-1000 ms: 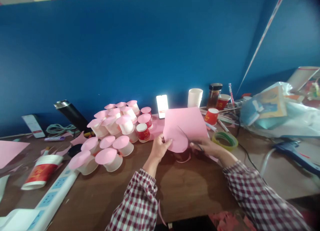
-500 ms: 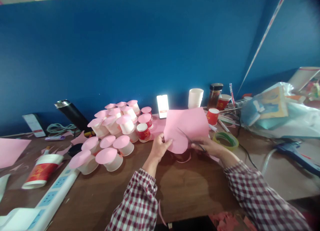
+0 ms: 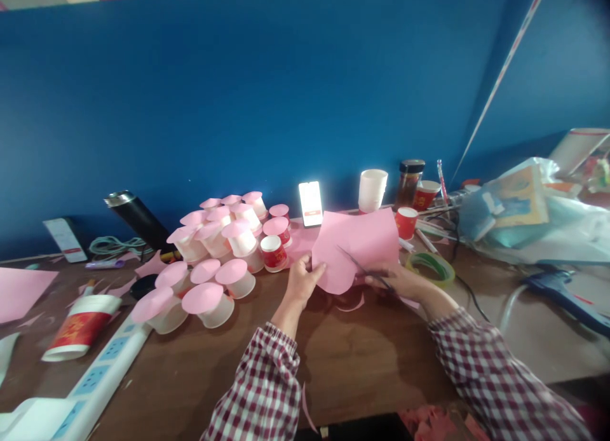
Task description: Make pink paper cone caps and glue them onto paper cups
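Between my hands is a sheet of pink paper [image 3: 369, 237], partly cut along a curve so that a rounded piece stands out at its lower left. My left hand [image 3: 302, 281] pinches the left edge of that rounded piece, thumb on top. In my right hand [image 3: 388, 281] is a pair of scissors [image 3: 355, 261], its blades lying across the paper and pointing up and left. The fingers in the handles are partly hidden. A thin curved pink offcut [image 3: 352, 304] lies on the table just below the paper.
To the left stand several paper cups with pink paper tops [image 3: 204, 296]. A lit phone [image 3: 311, 203] leans on the blue wall behind the paper. Rolls of tape [image 3: 431, 268] and a blue glue gun [image 3: 567, 295] lie right. A power strip [image 3: 102, 371] runs along the left front.
The curved cut has gone further round, and the rounded piece is more separate from the sheet's right part. The sheet has turned slightly. Both hands stay nearly in place.
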The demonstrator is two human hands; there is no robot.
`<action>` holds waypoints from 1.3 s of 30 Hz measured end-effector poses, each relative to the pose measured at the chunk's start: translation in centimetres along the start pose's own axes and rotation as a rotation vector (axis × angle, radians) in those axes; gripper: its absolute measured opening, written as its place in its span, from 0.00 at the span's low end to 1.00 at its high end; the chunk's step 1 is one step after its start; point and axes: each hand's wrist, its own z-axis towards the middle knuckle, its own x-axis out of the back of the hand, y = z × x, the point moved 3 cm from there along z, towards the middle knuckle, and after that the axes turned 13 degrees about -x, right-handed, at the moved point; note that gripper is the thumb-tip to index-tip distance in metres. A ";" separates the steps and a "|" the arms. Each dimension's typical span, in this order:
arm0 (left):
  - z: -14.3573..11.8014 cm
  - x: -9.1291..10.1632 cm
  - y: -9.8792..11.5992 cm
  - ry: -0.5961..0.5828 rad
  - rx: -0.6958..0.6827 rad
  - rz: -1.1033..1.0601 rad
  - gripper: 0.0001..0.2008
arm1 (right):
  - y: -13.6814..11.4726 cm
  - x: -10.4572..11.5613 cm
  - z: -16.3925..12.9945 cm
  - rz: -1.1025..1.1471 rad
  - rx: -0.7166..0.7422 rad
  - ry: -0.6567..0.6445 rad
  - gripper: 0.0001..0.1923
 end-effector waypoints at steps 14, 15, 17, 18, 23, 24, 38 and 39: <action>-0.2 -0.2 0.1 -0.075 0.001 0.051 0.15 | -0.9 -0.5 -0.9 -0.039 -0.008 -0.034 0.25; -0.2 -0.1 0.1 -0.062 0.000 0.049 0.15 | -0.9 -0.6 -0.9 -0.049 -0.021 -0.041 0.25; -0.1 0.0 0.1 -0.038 -0.003 0.041 0.15 | -0.8 -0.6 -0.9 -0.059 -0.049 -0.059 0.26; -0.1 0.0 0.2 -0.033 -0.005 0.041 0.15 | -0.8 -0.5 -0.8 -0.056 -0.061 -0.060 0.26; 0.1 0.1 0.3 -0.049 -0.051 0.103 0.14 | -0.9 -0.5 -1.0 -0.044 -0.080 -0.083 0.25; 0.2 0.1 0.4 -0.048 -0.064 0.123 0.14 | -1.0 -0.5 -1.0 -0.041 -0.082 -0.085 0.25; 0.2 -0.3 0.3 -0.093 -0.041 0.073 0.13 | -1.0 -0.2 -1.0 -0.102 -0.047 -0.043 0.24; 0.1 -0.3 0.3 -0.107 -0.037 0.076 0.13 | -1.0 -0.2 -1.0 -0.106 -0.034 -0.042 0.24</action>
